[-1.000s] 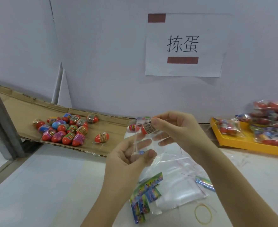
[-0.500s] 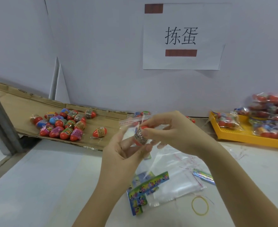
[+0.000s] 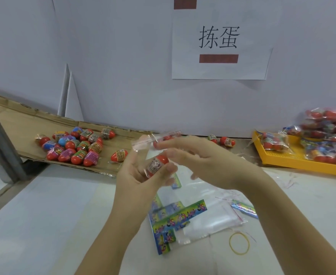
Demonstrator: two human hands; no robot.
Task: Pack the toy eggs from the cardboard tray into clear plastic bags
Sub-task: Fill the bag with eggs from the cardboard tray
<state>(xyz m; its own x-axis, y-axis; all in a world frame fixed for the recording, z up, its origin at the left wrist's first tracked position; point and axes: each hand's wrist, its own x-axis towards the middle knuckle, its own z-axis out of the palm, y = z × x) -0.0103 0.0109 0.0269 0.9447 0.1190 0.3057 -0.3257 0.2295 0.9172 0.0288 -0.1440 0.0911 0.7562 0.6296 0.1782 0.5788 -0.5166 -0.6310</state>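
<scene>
the wall sign (image 3: 219, 39) reads "拣蛋". the left hand (image 3: 135, 175) grips a clear bag (image 3: 155, 138) holding a red toy egg (image 3: 157, 163), label blurred. the right hand (image 3: 199, 161) is at the bag's mouth, grip unclear.

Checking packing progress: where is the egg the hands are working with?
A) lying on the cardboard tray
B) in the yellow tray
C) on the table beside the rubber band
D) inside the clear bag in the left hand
D: the red egg sits inside the clear bag, which the left hand grips around it, up off the table.
</scene>
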